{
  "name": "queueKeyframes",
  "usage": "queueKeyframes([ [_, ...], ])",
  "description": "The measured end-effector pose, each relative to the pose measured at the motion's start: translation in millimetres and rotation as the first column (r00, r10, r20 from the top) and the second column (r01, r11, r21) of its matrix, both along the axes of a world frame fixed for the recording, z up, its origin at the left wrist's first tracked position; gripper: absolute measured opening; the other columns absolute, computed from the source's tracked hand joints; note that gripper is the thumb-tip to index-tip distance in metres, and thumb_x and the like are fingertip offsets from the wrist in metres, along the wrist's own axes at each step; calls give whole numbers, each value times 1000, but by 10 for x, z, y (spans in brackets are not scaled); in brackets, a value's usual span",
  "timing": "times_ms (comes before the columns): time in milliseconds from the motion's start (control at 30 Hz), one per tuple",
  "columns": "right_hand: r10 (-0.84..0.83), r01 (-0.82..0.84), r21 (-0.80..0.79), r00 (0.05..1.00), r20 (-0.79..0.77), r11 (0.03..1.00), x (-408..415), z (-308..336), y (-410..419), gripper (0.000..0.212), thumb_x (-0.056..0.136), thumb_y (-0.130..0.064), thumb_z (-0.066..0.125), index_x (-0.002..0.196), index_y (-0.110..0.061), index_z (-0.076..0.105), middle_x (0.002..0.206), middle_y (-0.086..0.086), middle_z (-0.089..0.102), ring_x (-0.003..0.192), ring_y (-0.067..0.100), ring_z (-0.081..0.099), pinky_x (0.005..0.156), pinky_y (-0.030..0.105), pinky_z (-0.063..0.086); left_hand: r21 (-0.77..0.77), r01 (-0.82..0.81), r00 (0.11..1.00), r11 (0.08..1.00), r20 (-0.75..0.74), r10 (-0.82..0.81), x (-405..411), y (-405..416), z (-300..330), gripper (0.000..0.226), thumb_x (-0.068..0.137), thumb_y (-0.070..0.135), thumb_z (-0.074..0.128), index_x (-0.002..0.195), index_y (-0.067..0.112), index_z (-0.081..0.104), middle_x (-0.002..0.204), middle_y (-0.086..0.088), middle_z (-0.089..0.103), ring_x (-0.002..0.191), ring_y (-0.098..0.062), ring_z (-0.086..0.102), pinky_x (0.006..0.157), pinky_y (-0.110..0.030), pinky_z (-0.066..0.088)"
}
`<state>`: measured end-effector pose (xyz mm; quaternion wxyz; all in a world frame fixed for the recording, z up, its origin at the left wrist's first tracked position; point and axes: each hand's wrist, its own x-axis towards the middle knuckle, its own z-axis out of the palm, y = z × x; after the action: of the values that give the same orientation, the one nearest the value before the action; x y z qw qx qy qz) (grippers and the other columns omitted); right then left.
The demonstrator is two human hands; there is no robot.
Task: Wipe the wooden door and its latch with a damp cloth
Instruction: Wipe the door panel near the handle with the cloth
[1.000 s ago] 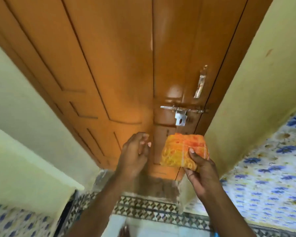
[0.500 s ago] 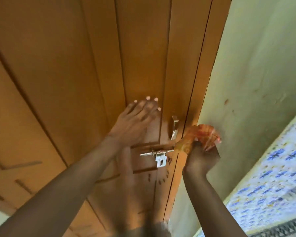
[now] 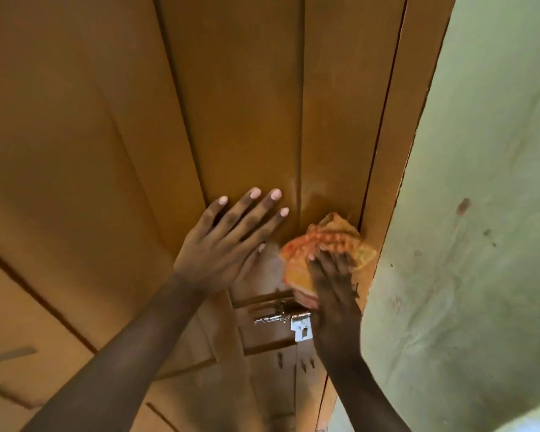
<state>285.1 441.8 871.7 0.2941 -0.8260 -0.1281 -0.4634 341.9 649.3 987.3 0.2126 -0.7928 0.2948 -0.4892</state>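
The wooden door [image 3: 231, 104] is filling most of the frame from the upper left to the centre, and the orange patterned cloth [image 3: 328, 244] is lying against it at centre right, just beside the dark seam where the door is meeting its frame [image 3: 396, 151]. The right hand [image 3: 334, 285] is pressing the cloth flat to the wood; its fingers are lying fairly straight over the cloth's lower part, though whether the thumb is tucking under the fabric cannot be told. The left hand [image 3: 228, 241] is resting spread and flat on the panel just to the left of the cloth, fingers extended and holding nothing, apparently bracing. The metal latch [image 3: 289, 319] is sitting just below the cloth, lower centre, and the cloth is not touching it. A faint lighter sheen is showing on the wood just above the cloth, possibly dampness, though that is uncertain. Judging from this, the wiping is at an early stage: only the strip beside the frame is being worked, while the wide panels to the left, the upper door and the latch itself are looking untouched and remaining to be done. The pale green wall [image 3: 480, 213] is occupying the right of the frame.
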Motion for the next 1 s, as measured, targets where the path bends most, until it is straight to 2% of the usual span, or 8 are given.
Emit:
queueKeyframes([
  [100,-87,85,95,996,19,992,26,5,20,44,105,-37,49,141,-12,47,144,14,56,131,44,56,74,51,65,-6,6,999,1000,48,-5,26,5,-30,69,102,44,49,164,25,27,170,-4,24,156,-25,25,120,-48,26],
  [200,-146,133,266,989,27,955,199,245,171,44,110,-33,39,142,-5,51,149,21,50,145,43,39,82,60,61,0,-1,998,1000,58,1,45,7,-47,67,104,43,44,165,25,24,171,-5,23,156,-26,24,119,-49,26],
  [333,-106,97,92,990,90,991,107,25,126,47,110,-39,35,138,-5,50,146,18,48,146,32,34,97,60,55,-24,13,998,1000,69,-12,62,-1,-79,65,104,43,44,164,25,27,170,-6,26,155,-27,27,118,-50,27],
  [467,-89,74,159,992,92,985,11,-51,-51,46,107,-40,38,138,-8,48,142,14,51,127,30,58,66,39,65,-9,10,997,1000,78,-9,64,19,-54,63,105,43,42,164,26,29,169,-5,28,155,-26,29,119,-50,27],
  [567,-134,106,268,987,87,958,236,206,32,44,103,-25,50,142,-4,50,147,19,50,135,46,51,77,53,64,-84,-7,999,996,51,12,53,-49,-151,64,104,43,42,164,26,28,170,-4,25,156,-26,26,119,-52,27],
  [700,-25,22,48,997,71,999,203,11,-30,49,108,-36,38,144,-5,48,155,15,45,153,32,29,90,67,55,-197,-37,999,980,31,44,42,-170,-367,69,100,44,46,164,25,28,170,-5,23,157,-28,22,118,-56,25],
  [800,10,-7,-84,999,31,996,60,-145,-270,52,105,-47,37,144,-13,47,144,14,58,136,34,53,87,54,60,-186,-29,999,982,36,37,53,-141,-333,68,101,43,45,164,23,27,171,-6,23,157,-29,23,118,-57,25],
  [1000,-121,100,253,991,66,962,246,204,65,47,107,-34,47,135,2,59,141,21,59,135,45,52,84,59,61,-176,-52,996,983,61,64,73,-161,-380,70,101,45,45,165,24,25,171,-5,22,157,-30,23,118,-56,24],
])
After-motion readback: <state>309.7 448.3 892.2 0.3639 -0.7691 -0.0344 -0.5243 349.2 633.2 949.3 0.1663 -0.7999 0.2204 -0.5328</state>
